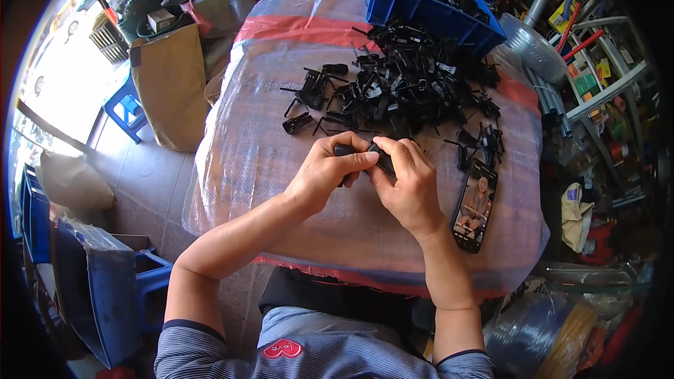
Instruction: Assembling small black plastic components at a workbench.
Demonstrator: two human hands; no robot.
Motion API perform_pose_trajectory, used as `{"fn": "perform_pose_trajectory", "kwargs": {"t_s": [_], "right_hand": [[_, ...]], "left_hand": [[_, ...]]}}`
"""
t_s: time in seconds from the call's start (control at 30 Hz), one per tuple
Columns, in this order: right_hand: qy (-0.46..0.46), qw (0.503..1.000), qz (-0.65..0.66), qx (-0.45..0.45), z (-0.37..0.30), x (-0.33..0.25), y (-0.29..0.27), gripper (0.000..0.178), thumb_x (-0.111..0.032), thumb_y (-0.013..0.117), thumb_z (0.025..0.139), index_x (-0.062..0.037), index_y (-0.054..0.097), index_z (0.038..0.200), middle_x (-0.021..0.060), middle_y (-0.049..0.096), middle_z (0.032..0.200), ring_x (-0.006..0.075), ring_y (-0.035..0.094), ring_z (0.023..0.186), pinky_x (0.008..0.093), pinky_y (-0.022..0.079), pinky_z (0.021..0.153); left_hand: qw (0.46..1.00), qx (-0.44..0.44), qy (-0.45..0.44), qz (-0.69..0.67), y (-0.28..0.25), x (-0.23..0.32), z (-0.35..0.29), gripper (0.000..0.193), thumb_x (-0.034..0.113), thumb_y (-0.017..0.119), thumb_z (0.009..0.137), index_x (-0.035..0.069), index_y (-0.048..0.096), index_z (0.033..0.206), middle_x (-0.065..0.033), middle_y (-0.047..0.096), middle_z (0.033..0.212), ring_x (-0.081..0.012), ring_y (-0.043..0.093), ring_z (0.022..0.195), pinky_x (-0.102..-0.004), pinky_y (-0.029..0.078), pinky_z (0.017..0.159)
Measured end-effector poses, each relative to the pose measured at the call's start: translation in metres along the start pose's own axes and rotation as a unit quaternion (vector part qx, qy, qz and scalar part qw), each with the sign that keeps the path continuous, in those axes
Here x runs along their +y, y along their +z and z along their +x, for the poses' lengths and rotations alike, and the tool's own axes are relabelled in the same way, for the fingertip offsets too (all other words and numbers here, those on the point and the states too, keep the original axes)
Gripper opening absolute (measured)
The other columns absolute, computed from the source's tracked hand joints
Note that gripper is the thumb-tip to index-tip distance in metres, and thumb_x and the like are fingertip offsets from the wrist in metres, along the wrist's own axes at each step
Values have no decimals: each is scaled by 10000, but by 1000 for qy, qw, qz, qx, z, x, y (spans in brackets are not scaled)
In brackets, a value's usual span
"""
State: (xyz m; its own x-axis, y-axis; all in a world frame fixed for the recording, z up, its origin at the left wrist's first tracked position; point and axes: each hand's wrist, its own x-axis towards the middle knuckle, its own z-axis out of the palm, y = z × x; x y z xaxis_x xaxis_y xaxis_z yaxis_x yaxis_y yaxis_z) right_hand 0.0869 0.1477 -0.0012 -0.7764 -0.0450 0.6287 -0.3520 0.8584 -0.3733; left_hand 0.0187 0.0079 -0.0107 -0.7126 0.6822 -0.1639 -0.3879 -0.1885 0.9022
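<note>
My left hand [324, 170] and my right hand [408, 184] meet over a big woven sack [253, 147] used as a work surface. Both pinch one small black plastic part [376, 156] between thumbs and fingers; most of it is hidden by my fingers. Just beyond my hands lies a heap of several similar black plastic clips and rods [404, 81], with a few strays [298, 123] at its left edge.
A smartphone [475, 205] with a lit screen lies right of my right hand. A blue crate [421, 7] of black parts sits behind the heap. A cardboard piece [170, 84], blue stools [125, 109] and blue bins [98, 295] stand left; cluttered racks and pipes [583, 63] stand right.
</note>
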Motion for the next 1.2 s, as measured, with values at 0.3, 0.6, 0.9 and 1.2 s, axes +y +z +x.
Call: {"fn": "perform_pose_trajectory", "kwargs": {"t_s": [0.3,0.6,0.9,1.2], "right_hand": [[169,949,256,-72,5,6,-6,249,-6,678,742,11,574,967,64,635,893,108,588,834,240,470,744],[126,979,156,-23,4,2,6,281,9,693,705,16,556,950,113,638,881,183,629,813,273,492,719],[18,992,27,-119,10,18,-8,350,60,631,667,-59,605,995,97,519,1179,230,500,975,315,429,808],[34,996,85,18,8,21,0,304,28,650,711,-30,568,997,129,528,1149,292,552,984,338,468,809]], "left_hand": [[990,46,51,124,4,7,-6,179,183,702,753,61,581,806,28,497,639,-50,446,584,-198,342,521],[993,47,31,108,4,6,-2,167,171,694,755,66,572,799,30,498,652,-52,441,592,-200,345,533],[986,56,90,-132,-23,22,12,91,83,561,818,93,486,767,-94,621,993,-162,586,836,-270,440,655],[999,-5,18,-29,-23,19,9,259,106,622,779,26,556,1016,-39,564,798,-131,558,663,-252,426,582]]}}
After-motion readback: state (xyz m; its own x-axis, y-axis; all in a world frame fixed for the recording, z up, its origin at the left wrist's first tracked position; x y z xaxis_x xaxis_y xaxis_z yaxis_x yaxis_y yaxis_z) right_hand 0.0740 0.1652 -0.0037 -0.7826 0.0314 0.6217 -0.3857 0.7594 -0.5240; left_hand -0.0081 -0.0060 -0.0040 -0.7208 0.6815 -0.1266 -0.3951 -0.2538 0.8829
